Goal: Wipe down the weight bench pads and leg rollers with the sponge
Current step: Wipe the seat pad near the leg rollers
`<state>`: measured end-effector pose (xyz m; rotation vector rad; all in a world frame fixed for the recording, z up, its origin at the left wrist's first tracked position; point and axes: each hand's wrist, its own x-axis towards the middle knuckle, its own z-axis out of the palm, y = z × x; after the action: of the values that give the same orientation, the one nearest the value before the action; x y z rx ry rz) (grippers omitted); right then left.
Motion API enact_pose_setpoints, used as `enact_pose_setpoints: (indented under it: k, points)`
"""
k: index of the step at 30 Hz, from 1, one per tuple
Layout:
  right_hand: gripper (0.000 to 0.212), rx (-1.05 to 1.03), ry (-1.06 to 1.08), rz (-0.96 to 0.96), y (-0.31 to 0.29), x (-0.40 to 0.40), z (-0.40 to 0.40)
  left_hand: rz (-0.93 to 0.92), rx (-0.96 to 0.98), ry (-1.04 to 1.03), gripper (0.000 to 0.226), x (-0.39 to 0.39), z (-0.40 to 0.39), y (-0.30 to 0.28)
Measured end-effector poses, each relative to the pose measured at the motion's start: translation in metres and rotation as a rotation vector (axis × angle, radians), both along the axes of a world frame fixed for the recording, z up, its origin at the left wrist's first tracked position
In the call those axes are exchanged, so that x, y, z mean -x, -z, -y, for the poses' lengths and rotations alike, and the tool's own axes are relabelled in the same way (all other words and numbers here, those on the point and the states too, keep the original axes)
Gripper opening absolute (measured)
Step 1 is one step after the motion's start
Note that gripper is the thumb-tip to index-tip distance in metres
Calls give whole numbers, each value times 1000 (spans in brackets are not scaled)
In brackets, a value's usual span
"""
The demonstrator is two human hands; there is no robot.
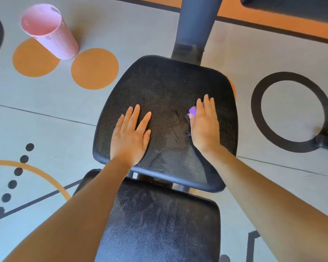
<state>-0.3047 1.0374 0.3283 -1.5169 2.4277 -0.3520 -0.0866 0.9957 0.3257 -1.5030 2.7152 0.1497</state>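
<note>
The black seat pad point(165, 84) of the weight bench fills the middle of the head view, with the black back pad point(159, 224) below it, nearer to me. My left hand point(131, 135) lies flat on the left half of the seat pad, fingers spread and holding nothing. On the right half, my right hand point(204, 123) presses a purple sponge point(193, 111) against the pad. Only a bit of the sponge shows past the thumb side. Wet streaks shine on both pads.
A pink perforated bin point(49, 31) stands on the floor at the upper left. The bench's dark post point(195, 21) rises beyond the seat pad. A black foot of other equipment point(326, 140) sits at the right edge. Grey patterned floor surrounds the bench.
</note>
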Motion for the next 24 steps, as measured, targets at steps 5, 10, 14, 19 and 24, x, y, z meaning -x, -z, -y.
enact_pose_setpoints:
  k: [5, 10, 14, 19, 24]
  points:
    - [51, 66, 2, -55, 6, -18, -27, -9, -1, 0, 53, -1, 0, 0]
    - [52, 27, -47, -85, 1, -52, -73, -23, -3, 4, 52, 0, 1, 0]
    - [52, 33, -78, -58, 3, -47, -67, -19, 0, 2, 51, -1, 1, 0]
    - [51, 32, -102, -9, -1, -27, -3, -28, -2, 3, 53, -1, 1, -1]
    - [54, 17, -36, 5, -2, -30, 25, -41, 1, 6, 52, -1, 1, 0]
